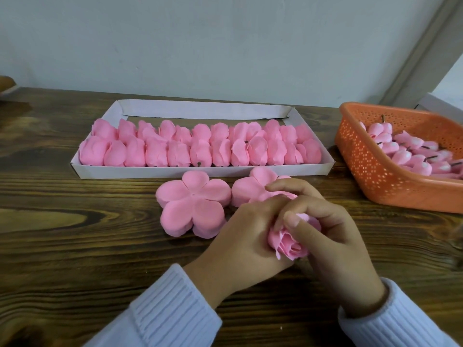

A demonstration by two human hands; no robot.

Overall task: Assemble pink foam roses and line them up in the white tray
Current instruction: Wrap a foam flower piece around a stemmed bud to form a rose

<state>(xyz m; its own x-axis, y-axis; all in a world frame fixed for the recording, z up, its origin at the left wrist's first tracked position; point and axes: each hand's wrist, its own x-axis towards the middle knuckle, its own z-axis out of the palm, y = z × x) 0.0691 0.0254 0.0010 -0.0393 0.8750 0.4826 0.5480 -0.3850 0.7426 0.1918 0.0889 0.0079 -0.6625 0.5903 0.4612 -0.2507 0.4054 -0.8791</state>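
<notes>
Rose (290, 242) is held just above the table, in front of the tray (200, 172), toward its right half. Both hands are closed on it. Left hand (238, 236) cups it from the left and beneath, fingers wrapped over the top. Right hand (335, 244) curls round from the right, thumb laid across the outer petals. The bloom faces the camera. Its base is hidden by fingers, so it cannot be told whether a stem pokes out.

Step in hand, as judged: wrapping an outer petal layer round the bud and shaping it. To do it well:
- Squeeze lightly, since the foam likely creases and tears at thin edges.
- Tuck in the one petal edge that hangs loose at lower left.
- Turn the rose in the left palm while the right thumb smooths each petal.
- Keep the overlaps even so it matches those in the tray.

Relative to the grip, the rose sits between the palms, more in the left one. It is mostly covered, and only its front face and a bit of the top show.

Two rows of roses (200, 149) fill the tray's near part. Two petal stacks lie just before the tray: one (193, 204) free, the other (246, 191) partly behind the fingers. Basket (370, 179) of buds (411, 156) stands right of the tray.
</notes>
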